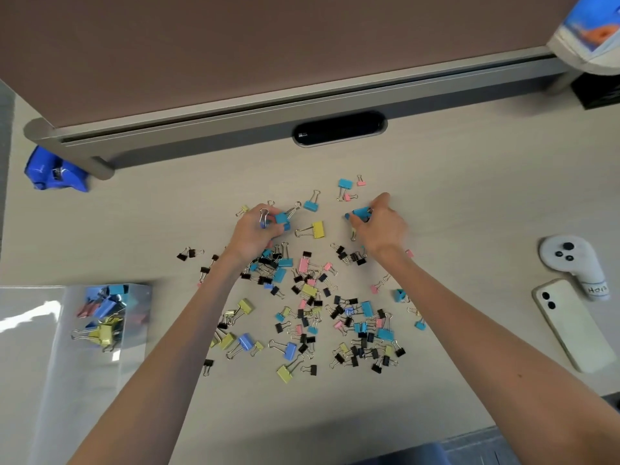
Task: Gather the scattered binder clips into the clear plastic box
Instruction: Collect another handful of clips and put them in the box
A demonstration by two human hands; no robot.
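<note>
Right now I am mid-pickup at the far edge of the scatter. My left hand is curled round a few blue clips, and my right hand pinches one blue clip. Next (as I judge it) both loads need carrying near and left to the clear plastic box, which holds some; most binder clips lie on the desk between my arms.

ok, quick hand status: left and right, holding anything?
Left hand: grips a few blue binder clips.
Right hand: fingers pinch a turquoise clip.
</note>
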